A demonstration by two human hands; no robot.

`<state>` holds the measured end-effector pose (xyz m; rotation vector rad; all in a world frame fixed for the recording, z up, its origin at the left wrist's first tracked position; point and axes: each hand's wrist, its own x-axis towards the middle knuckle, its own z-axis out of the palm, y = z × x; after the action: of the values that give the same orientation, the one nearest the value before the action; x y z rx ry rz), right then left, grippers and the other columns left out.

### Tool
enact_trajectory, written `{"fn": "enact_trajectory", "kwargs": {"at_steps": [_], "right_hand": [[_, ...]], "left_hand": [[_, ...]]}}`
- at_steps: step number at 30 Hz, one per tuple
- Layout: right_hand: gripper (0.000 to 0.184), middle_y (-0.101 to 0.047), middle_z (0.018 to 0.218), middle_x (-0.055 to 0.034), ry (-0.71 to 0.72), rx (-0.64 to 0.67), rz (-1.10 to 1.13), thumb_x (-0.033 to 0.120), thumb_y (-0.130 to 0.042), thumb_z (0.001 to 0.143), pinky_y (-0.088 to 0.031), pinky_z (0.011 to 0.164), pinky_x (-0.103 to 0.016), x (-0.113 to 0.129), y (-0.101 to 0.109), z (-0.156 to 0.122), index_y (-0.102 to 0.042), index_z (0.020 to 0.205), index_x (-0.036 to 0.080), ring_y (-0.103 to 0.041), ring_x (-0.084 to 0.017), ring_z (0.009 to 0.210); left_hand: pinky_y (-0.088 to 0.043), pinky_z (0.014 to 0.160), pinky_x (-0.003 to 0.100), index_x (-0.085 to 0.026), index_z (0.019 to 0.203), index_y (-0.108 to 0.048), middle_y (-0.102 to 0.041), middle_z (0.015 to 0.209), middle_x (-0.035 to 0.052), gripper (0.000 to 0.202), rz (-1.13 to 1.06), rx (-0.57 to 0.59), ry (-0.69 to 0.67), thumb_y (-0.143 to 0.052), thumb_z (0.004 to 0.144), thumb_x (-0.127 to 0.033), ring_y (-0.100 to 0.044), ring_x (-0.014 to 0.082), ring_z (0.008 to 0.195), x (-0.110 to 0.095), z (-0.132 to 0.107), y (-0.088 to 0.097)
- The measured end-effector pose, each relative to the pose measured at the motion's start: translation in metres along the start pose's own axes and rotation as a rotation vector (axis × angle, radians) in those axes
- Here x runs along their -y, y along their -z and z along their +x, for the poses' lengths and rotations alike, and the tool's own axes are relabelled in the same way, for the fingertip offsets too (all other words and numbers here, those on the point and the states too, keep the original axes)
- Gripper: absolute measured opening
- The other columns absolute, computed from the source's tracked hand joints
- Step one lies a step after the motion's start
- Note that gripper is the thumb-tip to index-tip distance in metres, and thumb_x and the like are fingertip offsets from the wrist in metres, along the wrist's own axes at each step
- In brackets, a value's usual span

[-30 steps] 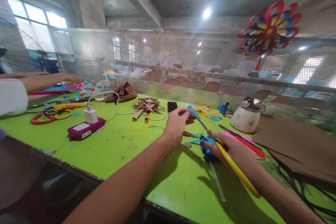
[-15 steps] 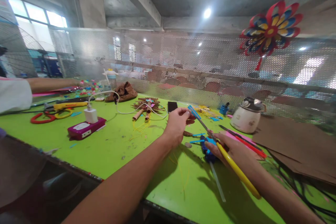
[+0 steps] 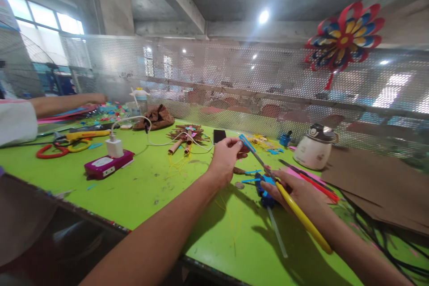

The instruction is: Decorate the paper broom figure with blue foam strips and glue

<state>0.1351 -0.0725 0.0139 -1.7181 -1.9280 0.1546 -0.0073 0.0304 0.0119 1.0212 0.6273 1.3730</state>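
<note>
My left hand (image 3: pixel 225 157) is raised over the green table (image 3: pixel 144 187) and pinches a small blue strip (image 3: pixel 247 143) between thumb and fingers. My right hand (image 3: pixel 296 192) grips yellow-handled scissors (image 3: pixel 301 216); their metal blades reach up to the blue strip. A blue glue gun (image 3: pixel 264 194) with a clear glue stick (image 3: pixel 277 232) lies on the table just under my right hand. Small blue offcuts (image 3: pixel 250 176) lie below the strip.
A white kettle (image 3: pixel 315 147) and brown cardboard sheets (image 3: pixel 378 187) are at right. A pink power strip with a white charger (image 3: pixel 109 161), a brown paper craft (image 3: pixel 186 136) and red and yellow scissors (image 3: pixel 63 148) lie at left. Another person's arm (image 3: pixel 60 103) reaches in far left. A perforated metal screen (image 3: pixel 234 85) backs the table.
My hands, the strip and the scissors have barely moved. The other person's arm at far left shifted over their coloured pieces.
</note>
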Motion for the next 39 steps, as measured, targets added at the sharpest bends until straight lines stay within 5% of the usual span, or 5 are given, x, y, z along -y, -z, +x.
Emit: {"fn": "enact_trajectory", "kwargs": {"at_steps": [17,39], "right_hand": [[0.034,-0.064,0.062,0.0001,0.018,-0.049,0.023,0.046,-0.052,0.08,-0.039,0.048,-0.021,-0.01,-0.009,0.001,-0.068,0.094,0.02,-0.057,-0.014,0.054],[0.043,-0.07,0.078,-0.0038,0.074,-0.05,0.043,0.049,-0.049,0.081,-0.045,0.054,-0.024,-0.016,-0.012,0.004,-0.065,0.109,0.021,-0.062,-0.018,0.066]], "left_hand": [[-0.043,0.055,0.02,-0.011,0.069,-0.054,-0.06,0.065,0.0038,0.011,0.008,-0.004,0.004,-0.053,0.079,-0.009,-0.057,0.0087,0.059,0.0,0.001,0.001],[-0.047,0.058,0.023,-0.013,0.068,-0.052,-0.06,0.066,0.0047,0.013,0.084,0.044,-0.035,-0.052,0.079,-0.006,-0.058,0.0097,0.058,0.001,-0.001,-0.001]]}}
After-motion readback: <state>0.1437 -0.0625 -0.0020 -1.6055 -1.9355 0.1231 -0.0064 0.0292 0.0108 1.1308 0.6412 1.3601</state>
